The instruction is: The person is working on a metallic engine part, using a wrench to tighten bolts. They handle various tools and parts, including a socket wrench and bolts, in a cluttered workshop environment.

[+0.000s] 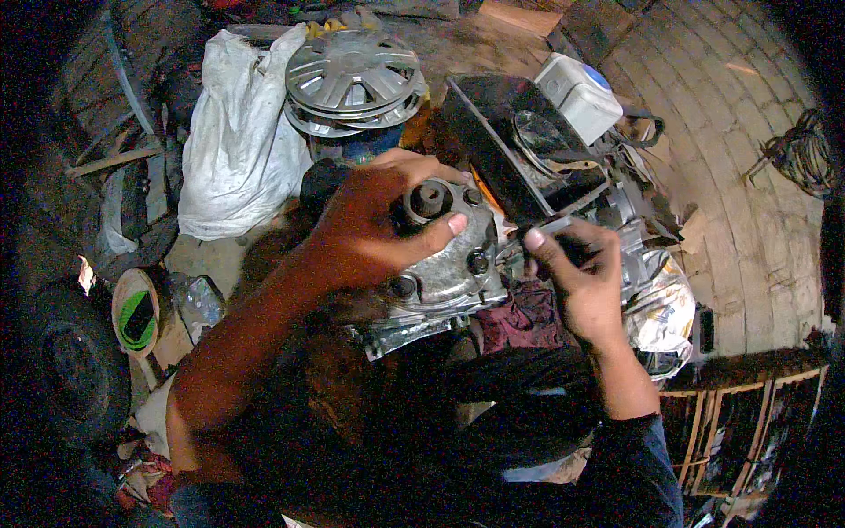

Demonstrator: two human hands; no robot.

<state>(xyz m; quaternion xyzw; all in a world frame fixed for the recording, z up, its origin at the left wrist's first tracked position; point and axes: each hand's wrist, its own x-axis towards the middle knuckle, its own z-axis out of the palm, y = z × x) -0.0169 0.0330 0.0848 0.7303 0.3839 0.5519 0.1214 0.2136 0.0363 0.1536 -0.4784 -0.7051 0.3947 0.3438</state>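
A grey cast-metal housing (453,260) with bolts around its rim and a round shaft boss on top sits in front of me. My left hand (378,216) is closed round its upper left side, with the thumb lying across the face below the boss. Just right of the housing, my right hand (576,273) has its fingers curled toward the thumb. Whatever it pinches there is hidden or too small to name. A dark red cloth (524,319) lies below, between the housing and my right hand.
Behind stand a black metal tray (493,141) with round parts in it, a white container (581,97), stacked wheel covers (352,75) and a white sack (242,132). A tyre (75,365) is at left, a crumpled plastic bag (660,308) at right. A cable coil (801,158) hangs by the brick wall.
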